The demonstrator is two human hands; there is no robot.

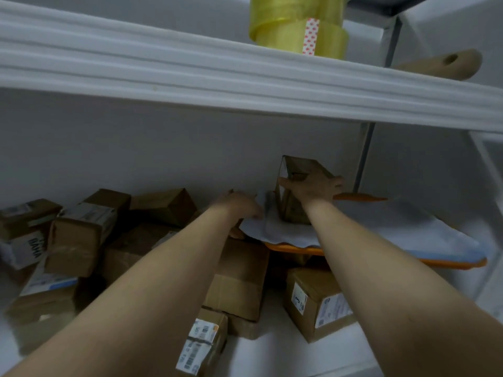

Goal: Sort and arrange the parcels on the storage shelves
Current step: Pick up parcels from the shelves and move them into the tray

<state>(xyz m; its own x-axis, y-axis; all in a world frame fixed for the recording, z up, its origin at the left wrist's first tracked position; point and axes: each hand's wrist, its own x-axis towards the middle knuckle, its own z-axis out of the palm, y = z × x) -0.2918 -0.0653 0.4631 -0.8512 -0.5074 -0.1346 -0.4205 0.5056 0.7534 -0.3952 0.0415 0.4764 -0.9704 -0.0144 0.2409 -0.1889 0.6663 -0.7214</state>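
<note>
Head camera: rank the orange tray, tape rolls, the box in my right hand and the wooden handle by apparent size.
1. orange tray
2. tape rolls, nearer the camera and cut off at the top
3. box in the right hand
4. wooden handle, partly hidden

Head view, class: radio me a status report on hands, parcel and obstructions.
Right hand grips small parcel standing on cloth. Left hand at cloth's edge, grip unclear. Loose parcels piled beneath and left.
</note>
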